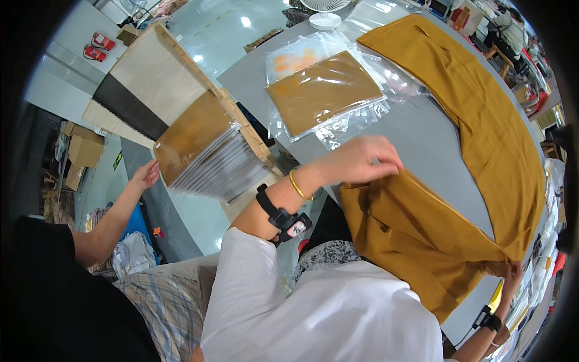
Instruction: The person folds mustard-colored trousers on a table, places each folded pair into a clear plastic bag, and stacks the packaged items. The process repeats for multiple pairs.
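Observation:
Mustard-yellow trousers (416, 235) hang partly over the table's near edge in front of me. My left hand (368, 160), slightly blurred, pinches the upper edge of this cloth, a gold bangle on the wrist. At the far right, my right hand (511, 279) grips the same cloth near its other end. A long mustard stretch of fabric (482, 127) curves along the table's right side and meets the held part near my right hand. Whether it belongs to the same garment I cannot tell.
Clear bags with a packed mustard garment (325, 90) lie on the grey table (431, 145). To the left, a wooden-sided bin (241, 127) holds a stack of bagged garments (199, 145), touched by a co-worker's hand (146, 174). A white fan (324, 5) stands beyond.

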Action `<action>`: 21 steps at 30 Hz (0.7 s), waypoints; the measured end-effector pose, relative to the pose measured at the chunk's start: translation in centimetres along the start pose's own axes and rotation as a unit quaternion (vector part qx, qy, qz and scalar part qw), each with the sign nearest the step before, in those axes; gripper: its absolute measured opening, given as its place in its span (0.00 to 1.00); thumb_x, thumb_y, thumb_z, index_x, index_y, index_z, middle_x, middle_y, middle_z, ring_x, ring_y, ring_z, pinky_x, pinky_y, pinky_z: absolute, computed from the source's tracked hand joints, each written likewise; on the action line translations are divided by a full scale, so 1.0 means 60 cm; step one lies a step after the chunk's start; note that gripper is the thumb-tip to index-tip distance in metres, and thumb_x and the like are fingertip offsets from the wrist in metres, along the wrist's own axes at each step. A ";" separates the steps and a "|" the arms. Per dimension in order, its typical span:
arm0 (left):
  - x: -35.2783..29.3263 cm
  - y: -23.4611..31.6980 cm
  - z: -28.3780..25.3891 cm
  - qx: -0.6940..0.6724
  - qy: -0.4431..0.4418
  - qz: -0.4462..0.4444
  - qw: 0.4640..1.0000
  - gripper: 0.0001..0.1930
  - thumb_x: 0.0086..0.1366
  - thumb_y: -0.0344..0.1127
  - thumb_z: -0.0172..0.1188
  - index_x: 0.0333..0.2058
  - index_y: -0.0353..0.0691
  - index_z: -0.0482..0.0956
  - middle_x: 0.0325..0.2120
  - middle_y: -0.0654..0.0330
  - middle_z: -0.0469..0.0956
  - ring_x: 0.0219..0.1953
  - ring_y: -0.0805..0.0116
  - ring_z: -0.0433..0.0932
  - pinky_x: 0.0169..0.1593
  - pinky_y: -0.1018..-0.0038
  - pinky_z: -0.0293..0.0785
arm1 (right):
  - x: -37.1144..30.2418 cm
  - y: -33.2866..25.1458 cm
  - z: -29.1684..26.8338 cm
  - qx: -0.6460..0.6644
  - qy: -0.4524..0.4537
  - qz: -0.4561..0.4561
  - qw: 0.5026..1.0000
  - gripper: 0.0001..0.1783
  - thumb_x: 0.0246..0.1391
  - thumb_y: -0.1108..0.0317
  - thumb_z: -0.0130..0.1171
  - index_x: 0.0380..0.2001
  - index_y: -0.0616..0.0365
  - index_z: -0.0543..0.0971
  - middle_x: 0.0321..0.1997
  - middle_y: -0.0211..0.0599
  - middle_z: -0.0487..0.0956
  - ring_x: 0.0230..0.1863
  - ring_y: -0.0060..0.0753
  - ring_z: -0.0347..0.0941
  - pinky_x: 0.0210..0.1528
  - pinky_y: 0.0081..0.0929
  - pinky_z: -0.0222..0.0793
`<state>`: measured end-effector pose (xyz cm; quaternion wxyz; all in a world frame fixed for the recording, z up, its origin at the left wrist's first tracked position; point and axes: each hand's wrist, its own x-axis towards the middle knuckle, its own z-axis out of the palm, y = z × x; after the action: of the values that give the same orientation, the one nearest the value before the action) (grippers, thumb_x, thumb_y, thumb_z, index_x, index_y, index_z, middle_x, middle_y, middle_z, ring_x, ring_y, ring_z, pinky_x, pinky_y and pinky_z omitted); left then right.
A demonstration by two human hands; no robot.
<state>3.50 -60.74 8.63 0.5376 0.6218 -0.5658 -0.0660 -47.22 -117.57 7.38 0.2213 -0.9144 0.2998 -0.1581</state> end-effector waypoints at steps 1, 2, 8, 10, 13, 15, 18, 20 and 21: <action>0.000 -0.032 -0.011 0.050 0.029 -0.048 0.997 0.05 0.65 0.31 0.67 0.38 0.39 0.86 0.38 0.61 0.82 0.43 0.58 0.79 0.45 0.64 0.78 | -0.006 -0.014 0.032 -0.005 -0.007 0.008 1.000 0.06 0.65 0.75 0.61 0.36 0.63 0.73 0.29 0.31 0.70 0.33 0.23 0.64 0.37 0.25 0.65; 0.001 -0.063 -0.024 0.097 0.061 -0.093 0.989 0.06 0.65 0.31 0.66 0.39 0.39 0.86 0.40 0.61 0.82 0.45 0.57 0.79 0.47 0.63 0.78 | -0.011 -0.027 0.058 0.000 -0.029 0.000 1.000 0.08 0.64 0.75 0.62 0.34 0.64 0.73 0.27 0.33 0.70 0.32 0.23 0.63 0.36 0.27 0.64; -0.006 -0.195 -0.059 0.555 0.038 -0.208 0.804 0.14 0.57 0.28 0.61 0.42 0.31 0.82 0.41 0.52 0.77 0.46 0.54 0.74 0.51 0.59 0.73 | -0.048 -0.060 0.187 -0.013 -0.023 0.079 0.997 0.06 0.64 0.76 0.61 0.36 0.67 0.73 0.28 0.40 0.73 0.31 0.29 0.70 0.37 0.31 0.69; -0.010 -0.220 -0.058 0.567 0.050 -0.183 0.802 0.15 0.55 0.28 0.60 0.41 0.29 0.81 0.41 0.51 0.77 0.45 0.54 0.73 0.51 0.60 0.73 | -0.056 -0.057 0.208 0.023 0.017 0.080 0.996 0.04 0.67 0.76 0.59 0.40 0.66 0.75 0.32 0.39 0.77 0.36 0.28 0.73 0.42 0.28 0.72; -0.005 -0.234 -0.066 0.585 0.080 -0.177 0.787 0.13 0.62 0.35 0.63 0.43 0.34 0.80 0.40 0.51 0.77 0.47 0.51 0.76 0.52 0.56 0.75 | -0.065 -0.045 0.220 0.071 0.049 0.114 0.990 0.03 0.69 0.76 0.57 0.39 0.66 0.75 0.32 0.34 0.76 0.34 0.27 0.71 0.40 0.28 0.71; 0.002 -0.219 -0.095 0.523 0.125 -0.176 0.825 0.11 0.63 0.34 0.60 0.41 0.34 0.81 0.39 0.50 0.79 0.46 0.48 0.77 0.50 0.55 0.76 | -0.069 -0.034 0.226 0.079 0.063 0.093 0.991 0.04 0.69 0.76 0.57 0.39 0.66 0.75 0.32 0.34 0.76 0.34 0.26 0.70 0.40 0.28 0.70; 0.009 -0.160 -0.174 0.206 0.279 -0.367 0.863 0.14 0.76 0.40 0.52 0.41 0.35 0.81 0.44 0.50 0.83 0.52 0.49 0.80 0.53 0.54 0.75 | -0.075 -0.017 0.238 0.056 0.077 0.088 0.992 0.05 0.70 0.74 0.58 0.41 0.65 0.75 0.33 0.35 0.76 0.35 0.27 0.69 0.41 0.27 0.70; -0.016 -0.093 -0.235 -0.008 0.476 -0.235 0.847 0.16 0.80 0.44 0.52 0.49 0.38 0.81 0.42 0.62 0.82 0.45 0.65 0.82 0.50 0.60 0.79 | -0.077 -0.005 0.246 0.081 0.101 0.080 0.988 0.06 0.71 0.73 0.58 0.42 0.65 0.75 0.33 0.36 0.77 0.35 0.28 0.69 0.42 0.28 0.70; -0.043 -0.054 -0.254 -0.230 0.480 -0.116 0.839 0.14 0.81 0.41 0.51 0.51 0.39 0.81 0.45 0.58 0.83 0.43 0.64 0.84 0.49 0.66 0.81 | -0.079 0.000 0.248 0.056 0.108 0.069 0.990 0.06 0.71 0.71 0.58 0.42 0.65 0.75 0.33 0.37 0.77 0.35 0.29 0.70 0.42 0.29 0.71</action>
<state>15.17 -50.40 11.20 0.8576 0.4952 -0.1291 0.0513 -44.60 -110.03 -6.06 0.2490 -0.8551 0.3751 -0.2569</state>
